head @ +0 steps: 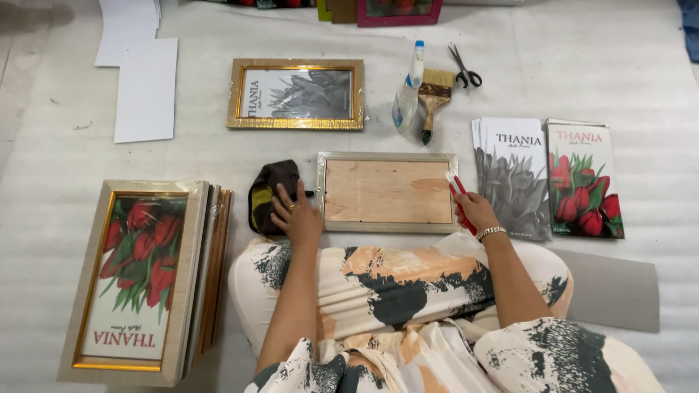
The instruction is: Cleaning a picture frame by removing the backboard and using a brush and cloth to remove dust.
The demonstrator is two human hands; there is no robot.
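Centrally, just below mid-picture, a silver picture frame (386,191) lies face down, its wooden back showing. At its right edge the right hand (477,210) grips a red-handled tool (459,198), fingers closed around it, tip touching the frame's edge. At its left edge the left hand (297,212) rests spread and flat, empty, partly on a dark cloth (271,191). Above the frame lie a spray bottle (408,90), a brush (435,94) and scissors (464,68). A stack of frames (149,280) fills the lower left.
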